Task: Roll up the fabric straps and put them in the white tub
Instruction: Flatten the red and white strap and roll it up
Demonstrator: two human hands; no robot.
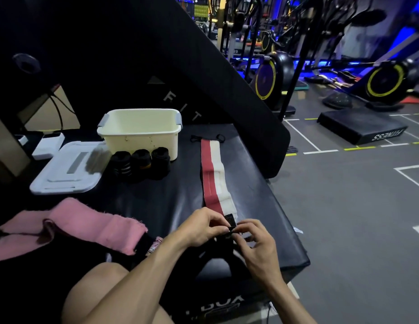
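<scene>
A long red and white fabric strap (215, 176) lies stretched along the black padded box (262, 206), running away from me. Its near end has a black tab. My left hand (204, 226) and my right hand (255, 239) both pinch that near end between fingertips. The white tub (143, 132) stands at the far side of the box, with nothing visible inside. Three rolled black straps (140, 163) stand upright just in front of the tub. A pink fabric strap (87, 220) lies loose at my left.
The tub's white lid (66, 171) lies flat left of the rolled straps. A small white box (48, 145) sits behind it. A tall black pad (180, 66) leans behind the tub. Gym machines and a black step platform (360, 127) stand on the floor to the right.
</scene>
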